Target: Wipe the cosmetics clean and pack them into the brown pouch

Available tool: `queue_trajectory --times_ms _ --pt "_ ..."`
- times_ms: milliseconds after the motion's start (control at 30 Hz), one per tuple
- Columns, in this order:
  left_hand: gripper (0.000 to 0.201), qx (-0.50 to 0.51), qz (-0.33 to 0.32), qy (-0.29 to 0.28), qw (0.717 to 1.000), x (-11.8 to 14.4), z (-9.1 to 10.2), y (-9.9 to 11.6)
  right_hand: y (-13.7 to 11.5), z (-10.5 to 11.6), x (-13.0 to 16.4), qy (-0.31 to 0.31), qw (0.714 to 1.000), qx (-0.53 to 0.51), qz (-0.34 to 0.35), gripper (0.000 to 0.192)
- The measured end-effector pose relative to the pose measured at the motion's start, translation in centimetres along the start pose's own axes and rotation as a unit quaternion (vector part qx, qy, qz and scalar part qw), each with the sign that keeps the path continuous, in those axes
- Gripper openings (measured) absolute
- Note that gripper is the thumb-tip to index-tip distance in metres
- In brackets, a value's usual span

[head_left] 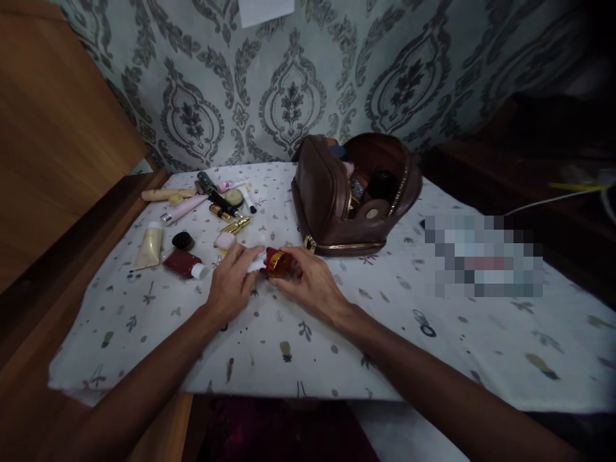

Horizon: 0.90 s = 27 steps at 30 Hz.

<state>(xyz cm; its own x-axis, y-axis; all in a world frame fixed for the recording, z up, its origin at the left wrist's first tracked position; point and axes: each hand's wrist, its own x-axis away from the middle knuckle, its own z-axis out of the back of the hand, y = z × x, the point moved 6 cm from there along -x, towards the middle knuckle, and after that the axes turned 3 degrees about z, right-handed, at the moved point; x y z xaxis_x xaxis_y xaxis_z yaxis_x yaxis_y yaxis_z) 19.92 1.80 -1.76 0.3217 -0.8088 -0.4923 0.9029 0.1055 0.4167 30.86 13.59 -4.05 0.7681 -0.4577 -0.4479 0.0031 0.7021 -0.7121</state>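
Note:
Over the middle of the patterned cloth, my right hand [315,282] grips a small red bottle with a gold band [276,262], its fingers closed around the far end. From the other side my left hand [231,282] pinches a white piece [257,262] that looks like tissue or wipe and meets the bottle's red end. A pale pink sponge [226,241] lies just beyond my left fingers. To the left of that hand are a dark red bottle with a white cap [183,264], a round black item [183,240] and a cream-coloured tube [149,245].
An unzipped brown cosmetic bag [320,199] with items inside stands behind my right hand. Several makeup items, including a pink tube [185,209] and a gold tube [235,225], lie at the back left. A blurred-out object [484,256] is at the right.

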Motion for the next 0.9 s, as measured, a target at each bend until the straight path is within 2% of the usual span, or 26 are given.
queue_trajectory --times_ms 100,167,267,400,467,567,767,833,900 --pt "0.043 -0.015 -0.088 -0.004 0.996 0.5 -0.2 1.7 -0.1 0.1 0.0 -0.006 0.999 -0.022 -0.022 0.047" --pt "0.043 -0.032 -0.119 -0.003 0.992 0.7 -0.3 2.3 -0.3 0.2 0.0 -0.010 0.999 -0.031 -0.025 0.041" --pt "0.046 -0.043 -0.085 -0.005 0.995 0.5 -0.4 1.7 -0.4 0.4 -0.1 -0.010 0.999 -0.041 -0.027 0.034" --pt "0.045 -0.032 0.002 -0.013 0.999 0.1 -0.5 -0.3 -0.3 0.3 -0.1 -0.015 0.999 -0.036 -0.029 0.039" --pt "0.044 -0.026 0.018 -0.007 0.999 0.1 -0.5 -0.8 -0.2 0.4 -0.1 -0.005 1.000 -0.019 -0.022 0.039" --pt "0.046 -0.023 -0.002 -0.003 1.000 0.2 -0.4 -0.3 0.0 0.5 -0.1 0.010 1.000 -0.018 -0.018 0.044" --pt "0.056 -0.026 -0.101 -0.022 0.994 0.8 -0.7 2.2 0.1 0.2 -0.1 -0.010 0.999 -0.037 0.013 0.049" --pt "0.056 -0.029 -0.090 -0.024 0.995 0.7 -0.8 2.0 0.2 0.1 -0.1 -0.015 0.999 -0.037 0.012 0.052" --pt "0.056 -0.030 -0.049 -0.024 0.998 0.5 -0.9 1.1 0.3 0.1 -0.1 -0.009 0.999 -0.034 0.010 0.052"
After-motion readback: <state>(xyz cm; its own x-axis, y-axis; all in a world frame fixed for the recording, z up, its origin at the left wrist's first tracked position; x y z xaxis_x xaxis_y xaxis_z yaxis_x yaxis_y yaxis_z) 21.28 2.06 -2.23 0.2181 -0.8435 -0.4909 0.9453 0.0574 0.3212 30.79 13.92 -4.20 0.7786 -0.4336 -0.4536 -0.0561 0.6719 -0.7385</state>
